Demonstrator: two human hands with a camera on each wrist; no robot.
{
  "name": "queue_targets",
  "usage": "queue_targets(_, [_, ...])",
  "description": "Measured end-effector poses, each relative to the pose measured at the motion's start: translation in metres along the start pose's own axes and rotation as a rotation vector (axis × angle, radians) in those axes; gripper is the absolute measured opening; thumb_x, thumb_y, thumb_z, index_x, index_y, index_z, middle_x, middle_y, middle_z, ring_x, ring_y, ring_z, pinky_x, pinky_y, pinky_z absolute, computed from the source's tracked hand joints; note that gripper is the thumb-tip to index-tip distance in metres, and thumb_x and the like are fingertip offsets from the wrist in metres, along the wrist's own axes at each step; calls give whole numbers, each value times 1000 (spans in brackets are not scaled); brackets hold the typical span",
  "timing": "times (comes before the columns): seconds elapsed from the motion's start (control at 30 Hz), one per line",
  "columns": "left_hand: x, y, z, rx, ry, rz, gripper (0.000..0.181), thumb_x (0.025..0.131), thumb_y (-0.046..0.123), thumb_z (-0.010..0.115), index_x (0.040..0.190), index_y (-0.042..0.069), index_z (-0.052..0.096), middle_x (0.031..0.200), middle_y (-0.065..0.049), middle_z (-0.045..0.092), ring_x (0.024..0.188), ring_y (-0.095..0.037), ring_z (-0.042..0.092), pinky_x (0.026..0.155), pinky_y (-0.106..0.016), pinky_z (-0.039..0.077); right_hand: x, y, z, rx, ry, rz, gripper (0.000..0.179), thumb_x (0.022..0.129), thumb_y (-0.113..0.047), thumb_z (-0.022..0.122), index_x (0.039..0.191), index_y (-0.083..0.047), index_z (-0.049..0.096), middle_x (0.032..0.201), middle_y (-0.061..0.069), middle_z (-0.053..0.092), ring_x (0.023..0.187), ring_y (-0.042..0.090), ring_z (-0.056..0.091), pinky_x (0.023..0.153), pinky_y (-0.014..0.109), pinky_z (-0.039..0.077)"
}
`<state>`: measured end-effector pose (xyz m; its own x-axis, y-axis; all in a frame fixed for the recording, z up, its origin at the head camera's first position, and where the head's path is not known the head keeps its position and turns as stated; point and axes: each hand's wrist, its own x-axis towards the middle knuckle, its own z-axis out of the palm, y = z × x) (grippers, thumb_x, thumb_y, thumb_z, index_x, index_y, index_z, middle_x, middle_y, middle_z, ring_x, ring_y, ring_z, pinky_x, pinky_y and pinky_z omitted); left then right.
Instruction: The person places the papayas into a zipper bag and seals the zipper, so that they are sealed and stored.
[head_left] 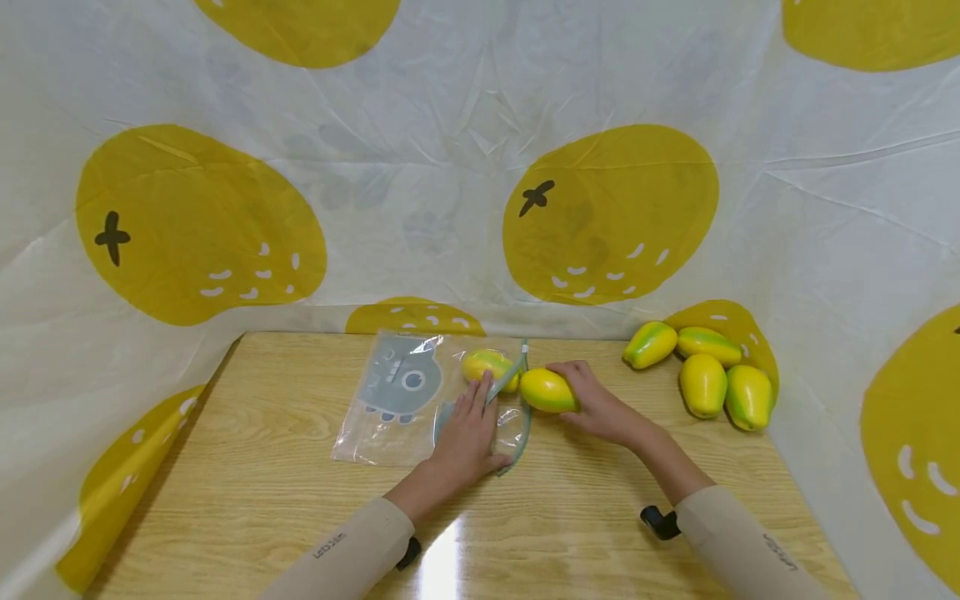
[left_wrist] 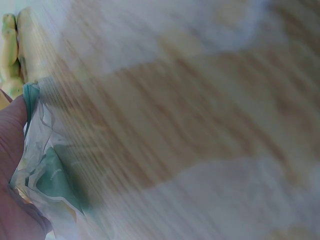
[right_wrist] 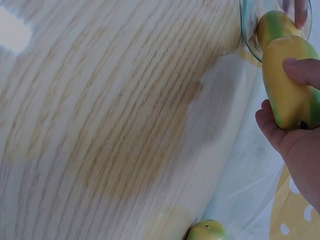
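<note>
My right hand (head_left: 596, 406) grips a yellow-green toy papaya (head_left: 549, 391) by its right end, at the mouth of a clear zip bag (head_left: 405, 446). In the right wrist view, the thumb lies on top of this papaya (right_wrist: 285, 85), fingers beneath. Another papaya (head_left: 480, 363) lies inside the bag near its mouth. My left hand (head_left: 467, 437) holds the bag by its green-edged mouth, fingers over the upper layer and thumb by the near corner. The left wrist view shows the thumb against the green edge (left_wrist: 31, 100); the other fingers are mostly hidden.
Several more papayas (head_left: 703, 385) sit in a group at the table's back right. The wooden table (head_left: 262, 517) ends at a hanging white cloth (head_left: 420, 217) printed with large yellow fruit, behind and along both sides. A grey cartoon figure decorates the bag.
</note>
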<state>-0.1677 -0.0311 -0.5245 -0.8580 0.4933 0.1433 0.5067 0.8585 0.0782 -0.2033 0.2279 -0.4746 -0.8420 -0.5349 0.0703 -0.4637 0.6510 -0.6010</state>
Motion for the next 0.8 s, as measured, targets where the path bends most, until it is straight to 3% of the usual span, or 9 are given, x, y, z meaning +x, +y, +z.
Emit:
queue_targets(0.57, [0, 0, 2, -1, 13, 31, 116, 69, 68, 72, 150, -1, 26, 162, -21, -1, 149, -37, 15, 117, -47, 30, 13, 4, 18, -8, -8, -46, 76, 82, -5, 74, 145, -2, 32, 139, 17, 43, 128, 32, 45, 108, 55, 39])
queue_targets(0.8, [0, 0, 1, 11, 7, 34, 114, 70, 68, 71, 150, 0, 27, 162, -21, 0, 149, -37, 15, 118, -47, 28, 21, 0, 23, -5, 6, 6, 73, 82, -11, 76, 142, 1, 36, 140, 19, 46, 128, 34, 48, 109, 53, 39])
